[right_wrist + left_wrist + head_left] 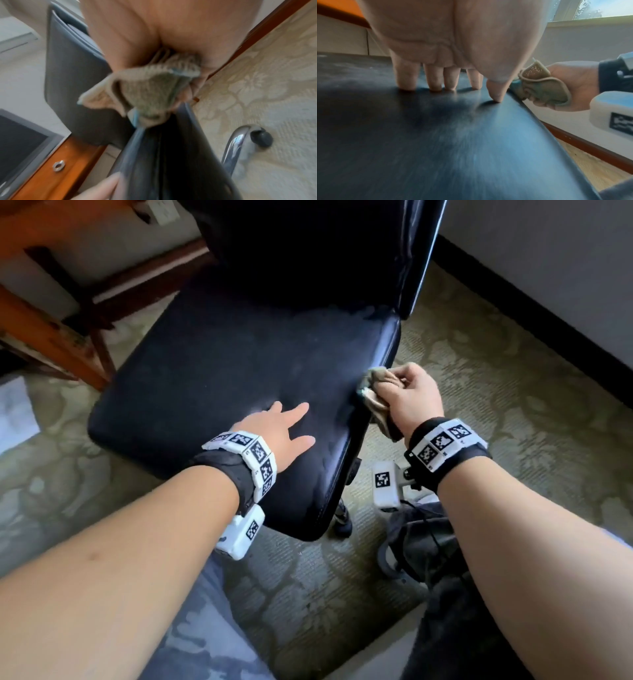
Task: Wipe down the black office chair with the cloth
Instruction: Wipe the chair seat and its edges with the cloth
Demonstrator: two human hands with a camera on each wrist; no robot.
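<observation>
Right hand wiping the seat's right edge, left hand bracing on top.

Right hand (409, 397) has its fingers curled round the bunched tan cloth (375, 395), pressing it against the right edge of the black office chair (219, 364) seat, about midway along. Left hand (277, 433) lies flat with fingers spread and straight, fingertips (406, 79) touching the seat near its front right corner, just beside the cloth.
</observation>
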